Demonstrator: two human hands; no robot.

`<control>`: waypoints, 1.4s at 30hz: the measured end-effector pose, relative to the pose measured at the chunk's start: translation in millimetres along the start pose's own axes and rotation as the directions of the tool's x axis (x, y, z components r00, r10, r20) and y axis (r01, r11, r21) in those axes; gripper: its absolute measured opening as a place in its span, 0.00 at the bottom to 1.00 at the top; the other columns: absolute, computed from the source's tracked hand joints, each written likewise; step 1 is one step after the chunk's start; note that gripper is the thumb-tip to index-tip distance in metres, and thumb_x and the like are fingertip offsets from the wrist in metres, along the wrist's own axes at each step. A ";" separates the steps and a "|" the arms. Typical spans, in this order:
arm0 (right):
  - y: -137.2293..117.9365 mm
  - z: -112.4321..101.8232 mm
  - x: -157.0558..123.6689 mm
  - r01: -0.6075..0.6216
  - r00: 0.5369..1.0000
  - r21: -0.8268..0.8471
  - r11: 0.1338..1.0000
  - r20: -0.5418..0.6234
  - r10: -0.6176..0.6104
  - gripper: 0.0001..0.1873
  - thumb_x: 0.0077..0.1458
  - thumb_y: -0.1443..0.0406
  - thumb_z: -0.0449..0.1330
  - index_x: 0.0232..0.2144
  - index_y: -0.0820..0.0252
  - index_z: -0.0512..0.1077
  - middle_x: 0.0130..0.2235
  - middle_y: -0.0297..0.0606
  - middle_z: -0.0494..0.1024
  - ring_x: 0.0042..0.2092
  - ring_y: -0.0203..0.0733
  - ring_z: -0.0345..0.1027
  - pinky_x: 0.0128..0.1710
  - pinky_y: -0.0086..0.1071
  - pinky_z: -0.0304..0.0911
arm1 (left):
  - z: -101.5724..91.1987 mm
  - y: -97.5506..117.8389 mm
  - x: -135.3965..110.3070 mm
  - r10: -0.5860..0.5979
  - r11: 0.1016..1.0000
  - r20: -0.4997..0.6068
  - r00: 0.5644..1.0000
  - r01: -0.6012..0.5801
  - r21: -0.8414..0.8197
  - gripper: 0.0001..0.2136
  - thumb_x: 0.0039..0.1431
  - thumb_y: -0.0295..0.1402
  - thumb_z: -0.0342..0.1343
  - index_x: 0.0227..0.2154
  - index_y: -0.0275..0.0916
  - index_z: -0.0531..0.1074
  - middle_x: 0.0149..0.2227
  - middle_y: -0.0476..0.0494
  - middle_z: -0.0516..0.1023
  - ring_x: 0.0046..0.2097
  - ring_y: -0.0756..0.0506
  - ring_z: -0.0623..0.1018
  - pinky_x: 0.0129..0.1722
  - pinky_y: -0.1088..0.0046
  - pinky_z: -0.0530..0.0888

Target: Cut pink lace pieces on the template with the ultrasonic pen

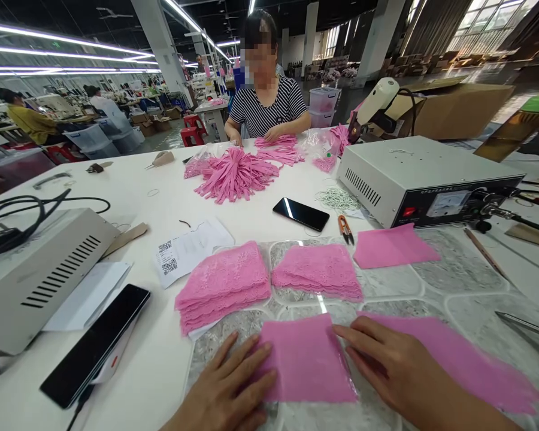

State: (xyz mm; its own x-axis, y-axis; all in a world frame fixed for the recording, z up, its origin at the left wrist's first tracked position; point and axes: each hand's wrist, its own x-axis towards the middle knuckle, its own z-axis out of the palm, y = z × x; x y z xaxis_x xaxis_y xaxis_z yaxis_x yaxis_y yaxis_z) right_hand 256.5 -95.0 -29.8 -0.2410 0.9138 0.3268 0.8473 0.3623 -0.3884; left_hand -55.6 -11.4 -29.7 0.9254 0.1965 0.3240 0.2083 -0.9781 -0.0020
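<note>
Item 1: pink fabric panel (308, 362), flat, btm ctr of frame, betw. both hands. L hand (233, 383): fingers spread, tips over panel's L edge. R hand (386, 359): fingers loosely together, index tip at panel's upper R edge; pinching or not, can't tell. Item 2: lace stack A (227, 281), mid-frame, L of ctr. Item 3: lace stack B (317, 269), mid-frame, just above panel.

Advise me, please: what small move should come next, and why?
Perhaps the right hand should smooth the right edge of the pink piece between both hands, because this hand is at that edge, while the left hand touches the opposite side.
</note>
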 end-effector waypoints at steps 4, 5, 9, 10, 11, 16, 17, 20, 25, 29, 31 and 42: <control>2.9 2.1 13.7 -0.053 0.994 0.008 0.999 0.099 0.052 0.17 0.63 0.71 0.46 0.42 0.59 0.74 0.33 0.40 0.74 0.30 0.39 0.70 0.27 0.30 0.65 | 10.0 -2.2 -2.8 0.007 1.000 -0.027 1.000 -0.007 -0.007 0.20 0.66 0.40 0.51 0.58 0.38 0.66 0.61 0.38 0.66 0.66 0.37 0.58 0.63 0.48 0.57; 3.7 1.5 16.4 -0.080 0.990 0.012 0.997 0.119 0.078 0.16 0.63 0.70 0.46 0.40 0.59 0.74 0.33 0.40 0.73 0.29 0.39 0.69 0.27 0.30 0.64 | 10.6 -2.6 -3.1 0.007 1.000 -0.026 1.000 -0.007 -0.008 0.21 0.66 0.41 0.51 0.58 0.39 0.66 0.61 0.38 0.67 0.66 0.37 0.58 0.63 0.48 0.58; 8.4 -6.7 22.9 -0.163 0.979 0.042 0.986 0.130 0.156 0.17 0.63 0.69 0.45 0.40 0.58 0.74 0.35 0.40 0.74 0.30 0.38 0.69 0.28 0.31 0.64 | 10.7 -3.6 -5.4 0.022 1.000 -0.021 1.000 -0.022 0.005 0.21 0.67 0.43 0.50 0.58 0.39 0.66 0.60 0.38 0.67 0.65 0.37 0.61 0.62 0.48 0.59; 9.2 -9.4 23.5 -0.184 0.976 0.061 0.981 0.128 0.175 0.17 0.63 0.69 0.45 0.41 0.58 0.74 0.35 0.41 0.74 0.30 0.39 0.69 0.29 0.32 0.64 | 10.7 -3.8 -5.6 0.027 1.000 -0.031 0.999 -0.027 0.008 0.21 0.67 0.43 0.49 0.58 0.40 0.66 0.60 0.37 0.68 0.65 0.37 0.61 0.62 0.48 0.59; 9.4 -12.1 23.7 -0.208 0.972 0.086 0.974 0.132 0.196 0.16 0.63 0.69 0.45 0.41 0.58 0.74 0.36 0.41 0.74 0.31 0.39 0.70 0.30 0.32 0.65 | 10.5 -3.9 -5.2 0.028 1.000 -0.050 0.998 -0.028 0.007 0.20 0.67 0.42 0.49 0.58 0.40 0.66 0.60 0.37 0.68 0.65 0.37 0.62 0.63 0.49 0.59; -2.2 -15.8 12.8 -0.261 0.956 0.141 0.955 0.174 0.236 0.13 0.61 0.68 0.46 0.31 0.57 0.70 0.30 0.36 0.72 0.27 0.38 0.65 0.26 0.32 0.61 | 0.4 -4.8 20.5 -0.094 0.984 -0.077 0.993 0.081 -0.157 0.16 0.68 0.26 0.41 0.52 0.38 0.70 0.51 0.36 0.75 0.54 0.43 0.74 0.54 0.62 0.72; -6.5 -13.9 8.4 -0.253 0.956 0.134 0.958 0.186 0.226 0.13 0.61 0.68 0.47 0.30 0.57 0.69 0.28 0.35 0.71 0.26 0.37 0.64 0.25 0.31 0.61 | -3.0 -5.4 31.9 -0.144 0.969 -0.069 0.987 0.126 -0.211 0.15 0.68 0.24 0.41 0.49 0.37 0.71 0.47 0.36 0.77 0.49 0.44 0.76 0.48 0.66 0.75; -17.1 -5.0 -4.9 -0.219 0.960 0.118 0.969 0.204 0.192 0.11 0.60 0.68 0.48 0.29 0.57 0.67 0.26 0.34 0.71 0.25 0.37 0.65 0.24 0.30 0.60 | -9.4 -9.0 74.6 -0.180 0.938 0.057 0.982 0.189 -0.292 0.12 0.67 0.24 0.44 0.39 0.35 0.75 0.37 0.41 0.77 0.37 0.45 0.76 0.37 0.69 0.75; -18.8 7.9 -13.0 -0.244 0.955 0.079 0.967 0.191 0.226 0.08 0.58 0.67 0.50 0.28 0.56 0.65 0.24 0.33 0.71 0.22 0.38 0.66 0.21 0.30 0.60 | 4.8 -18.9 140.3 -0.012 0.900 0.295 0.955 0.139 -0.414 0.07 0.62 0.25 0.55 0.40 0.36 0.77 0.38 0.44 0.76 0.39 0.47 0.76 0.39 0.73 0.73; -15.4 9.2 -13.0 -0.263 0.952 0.087 0.961 0.188 0.243 0.07 0.58 0.65 0.51 0.28 0.54 0.65 0.23 0.33 0.71 0.21 0.39 0.66 0.20 0.30 0.60 | 24.0 -23.9 162.3 0.098 0.873 0.358 0.928 0.093 -0.479 0.07 0.60 0.28 0.60 0.40 0.39 0.78 0.38 0.46 0.75 0.38 0.49 0.76 0.35 0.77 0.71; -14.0 8.8 -14.6 -0.273 0.946 0.099 0.957 0.206 0.249 0.08 0.59 0.63 0.51 0.28 0.54 0.65 0.23 0.33 0.71 0.22 0.39 0.67 0.20 0.30 0.61 | 29.4 -24.7 164.6 0.124 0.863 0.380 0.917 0.089 -0.497 0.06 0.59 0.28 0.60 0.39 0.39 0.79 0.38 0.46 0.74 0.37 0.49 0.75 0.34 0.77 0.70; 10.8 22.0 -32.2 -0.314 0.922 0.138 0.939 0.281 0.267 0.12 0.59 0.53 0.53 0.32 0.51 0.69 0.24 0.30 0.72 0.21 0.38 0.67 0.19 0.29 0.63 | 37.4 -25.6 156.4 0.122 0.807 0.376 0.918 0.129 -0.577 0.05 0.63 0.28 0.55 0.38 0.39 0.75 0.45 0.46 0.73 0.44 0.49 0.75 0.42 0.78 0.70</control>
State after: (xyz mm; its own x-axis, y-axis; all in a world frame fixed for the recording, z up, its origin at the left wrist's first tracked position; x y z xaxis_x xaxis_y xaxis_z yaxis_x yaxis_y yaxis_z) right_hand 263.0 -116.4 -63.5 -0.1284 0.9907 -0.0443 0.8063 0.0783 -0.5863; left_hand 95.7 47.0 -14.4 0.9945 0.0870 -0.0588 0.1050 -0.8038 0.5856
